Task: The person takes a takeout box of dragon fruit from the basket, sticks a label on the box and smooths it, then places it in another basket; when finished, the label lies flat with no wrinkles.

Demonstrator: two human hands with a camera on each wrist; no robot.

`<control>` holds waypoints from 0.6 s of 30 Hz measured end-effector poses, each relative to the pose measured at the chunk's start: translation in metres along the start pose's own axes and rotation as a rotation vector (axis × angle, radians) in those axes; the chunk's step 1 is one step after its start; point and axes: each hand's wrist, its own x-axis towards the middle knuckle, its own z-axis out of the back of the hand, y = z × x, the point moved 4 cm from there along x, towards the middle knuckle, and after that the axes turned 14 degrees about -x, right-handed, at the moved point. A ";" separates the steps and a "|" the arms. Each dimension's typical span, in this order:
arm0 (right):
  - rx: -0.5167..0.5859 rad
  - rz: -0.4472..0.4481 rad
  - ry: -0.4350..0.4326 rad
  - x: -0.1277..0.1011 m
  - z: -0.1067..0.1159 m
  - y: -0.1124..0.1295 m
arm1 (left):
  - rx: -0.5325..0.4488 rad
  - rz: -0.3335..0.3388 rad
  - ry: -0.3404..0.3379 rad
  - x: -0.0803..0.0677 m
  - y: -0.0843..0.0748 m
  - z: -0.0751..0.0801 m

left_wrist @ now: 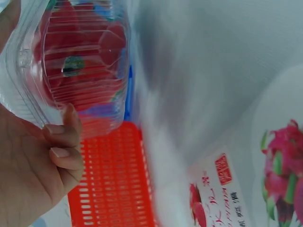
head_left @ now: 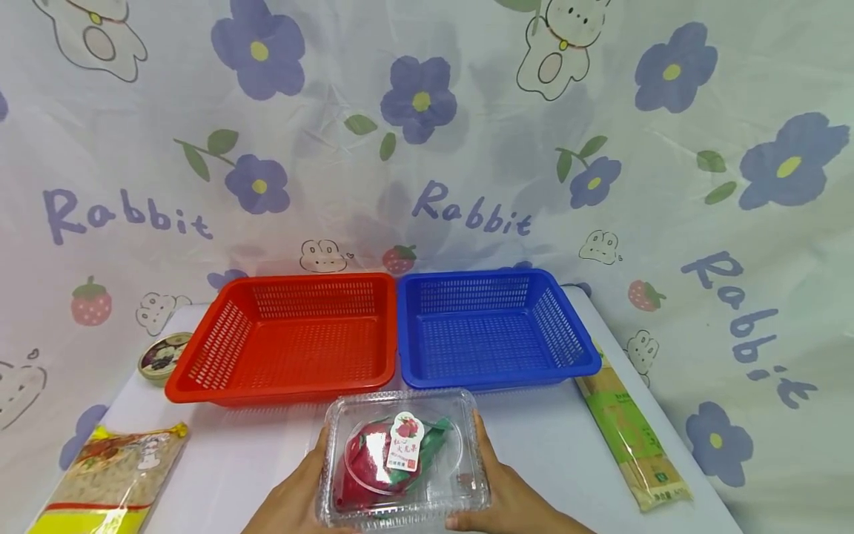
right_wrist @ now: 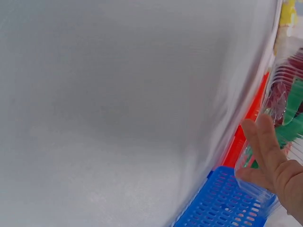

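Note:
A clear plastic clamshell box [head_left: 440, 475] is in front of the two baskets, low in the head view. Through its lid show red and green contents, and a white label [head_left: 405, 445] with a dragon fruit picture is stuck on top. My left hand [head_left: 300, 486] grips the box's left side, with fingertips against the ribbed wall in the left wrist view. On the opposite side my right hand [head_left: 510, 493] holds it, thumb at the near edge. In the right wrist view, the fingers [right_wrist: 270, 146] lie spread along the box wall.
A red basket [head_left: 313, 356] and a blue basket [head_left: 477, 341] stand side by side at the back. At left are a round tin [head_left: 162, 357] and a yellow-edged food bag [head_left: 110, 475]. A long green-and-tan pack [head_left: 630, 430] lies at right. A printed curtain [head_left: 333, 170] hangs behind.

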 end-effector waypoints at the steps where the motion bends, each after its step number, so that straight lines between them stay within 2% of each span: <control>1: 0.021 -0.003 0.002 0.000 0.000 0.000 | -0.005 0.002 0.002 0.000 -0.001 0.000; 8: 0.178 -0.021 0.040 0.000 -0.001 0.003 | 0.016 0.007 -0.033 -0.004 -0.003 0.000; 14: 0.222 -0.032 0.061 -0.004 0.000 0.009 | 0.041 0.017 -0.039 -0.008 -0.006 -0.001; 18: 0.250 -0.065 0.081 -0.007 0.002 0.012 | 0.013 0.056 -0.043 -0.009 -0.010 -0.002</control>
